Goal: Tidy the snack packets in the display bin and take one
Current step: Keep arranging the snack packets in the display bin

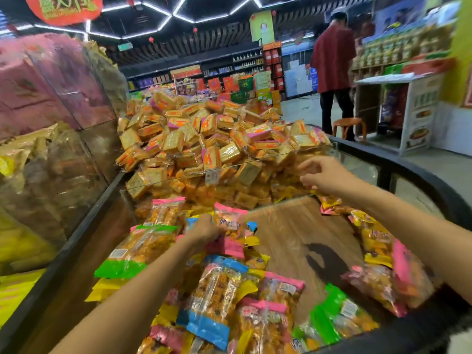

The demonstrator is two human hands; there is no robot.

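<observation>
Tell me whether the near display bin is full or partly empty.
Partly empty: the display bin shows bare wooden floor between scattered snack packets.

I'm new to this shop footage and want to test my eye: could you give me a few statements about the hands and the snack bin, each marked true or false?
1. The left hand grips a pink-edged packet in the pile. True.
2. The right hand rests flat on the bin's wooden floor. False: it is raised near the clear divider, fingers loosely curled, apparently holding nothing.
3. Behind the divider lies a heap of small orange-yellow packets. True.
4. The bin's floor is wholly covered with packets. False: bare wood shows in the middle.
5. A person in a red top stands in the aisle beyond. True.
</observation>
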